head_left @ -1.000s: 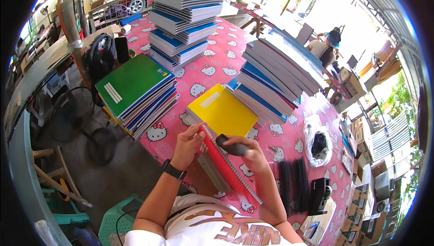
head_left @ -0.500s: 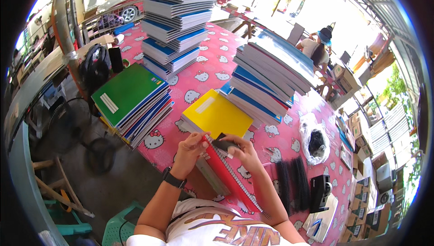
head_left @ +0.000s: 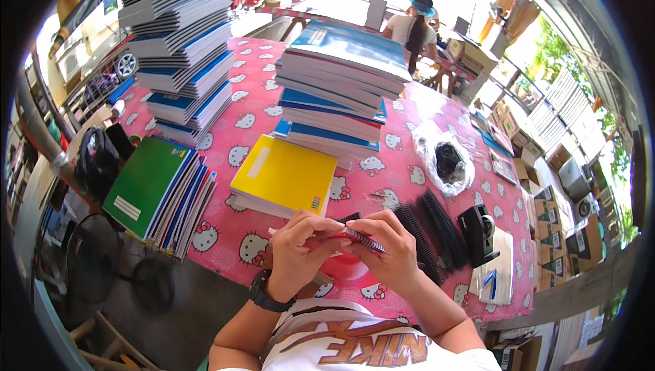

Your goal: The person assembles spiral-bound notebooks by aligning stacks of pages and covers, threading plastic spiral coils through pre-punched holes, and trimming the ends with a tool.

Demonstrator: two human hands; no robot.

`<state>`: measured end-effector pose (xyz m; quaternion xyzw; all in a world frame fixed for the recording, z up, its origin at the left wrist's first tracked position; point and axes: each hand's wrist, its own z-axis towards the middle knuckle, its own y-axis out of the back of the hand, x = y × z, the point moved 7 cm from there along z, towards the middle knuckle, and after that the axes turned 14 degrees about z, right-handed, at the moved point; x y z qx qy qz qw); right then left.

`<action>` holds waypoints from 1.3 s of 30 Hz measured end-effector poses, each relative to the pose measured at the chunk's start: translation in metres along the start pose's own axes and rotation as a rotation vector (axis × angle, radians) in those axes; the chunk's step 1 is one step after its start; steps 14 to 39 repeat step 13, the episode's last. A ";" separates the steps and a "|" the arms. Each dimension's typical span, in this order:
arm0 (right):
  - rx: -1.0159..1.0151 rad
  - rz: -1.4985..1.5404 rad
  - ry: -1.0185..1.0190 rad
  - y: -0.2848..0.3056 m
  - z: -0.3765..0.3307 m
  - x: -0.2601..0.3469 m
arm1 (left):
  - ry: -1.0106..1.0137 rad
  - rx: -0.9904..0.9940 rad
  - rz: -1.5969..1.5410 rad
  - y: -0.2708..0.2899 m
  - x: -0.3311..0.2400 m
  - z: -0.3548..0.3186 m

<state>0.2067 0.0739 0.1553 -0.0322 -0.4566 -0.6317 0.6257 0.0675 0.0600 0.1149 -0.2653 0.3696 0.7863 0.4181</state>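
Note:
A red spiral notebook (head_left: 353, 273) is tilted up in front of me, its wire coil (head_left: 365, 239) running along the edge. My left hand (head_left: 305, 246) is closed round its upper end, thumb and fingers pinching near the coil's tip. From the other side my right hand (head_left: 390, 248) pinches the coil and the notebook's edge. The fingertips of both hands nearly meet. A small dark object (head_left: 351, 219) shows just beyond them, mostly hidden. Past my hands a pile of notebooks with a yellow cover (head_left: 285, 173) lies on the pink patterned table (head_left: 239, 262).
Tall notebook stacks stand at the back left (head_left: 181, 50) and centre (head_left: 341, 64). A green-topped notebook pile (head_left: 147, 187) sits left. Rightward are black coils (head_left: 443, 234), a plastic bag (head_left: 443, 159), a tape dispenser (head_left: 477, 234) and blue pens (head_left: 489, 284). Another person (head_left: 409, 33) sits beyond.
The view has swung, so the stacks appear further left. The black tool in my right hand is no longer visible in its grip. Both hands have come together at the notebook's coil end.

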 end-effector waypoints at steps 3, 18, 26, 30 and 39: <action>-0.067 0.156 0.039 0.002 -0.007 0.001 | 0.207 -0.022 -0.376 -0.008 0.018 -0.010; -0.055 0.156 -0.019 -0.018 0.001 0.010 | 0.009 -0.060 -0.286 0.013 0.010 -0.017; -0.055 0.156 -0.019 -0.018 0.001 0.010 | 0.009 -0.060 -0.286 0.013 0.010 -0.017; -0.055 0.156 -0.019 -0.018 0.001 0.010 | 0.009 -0.060 -0.286 0.013 0.010 -0.017; -0.055 0.156 -0.019 -0.018 0.001 0.010 | 0.009 -0.060 -0.286 0.013 0.010 -0.017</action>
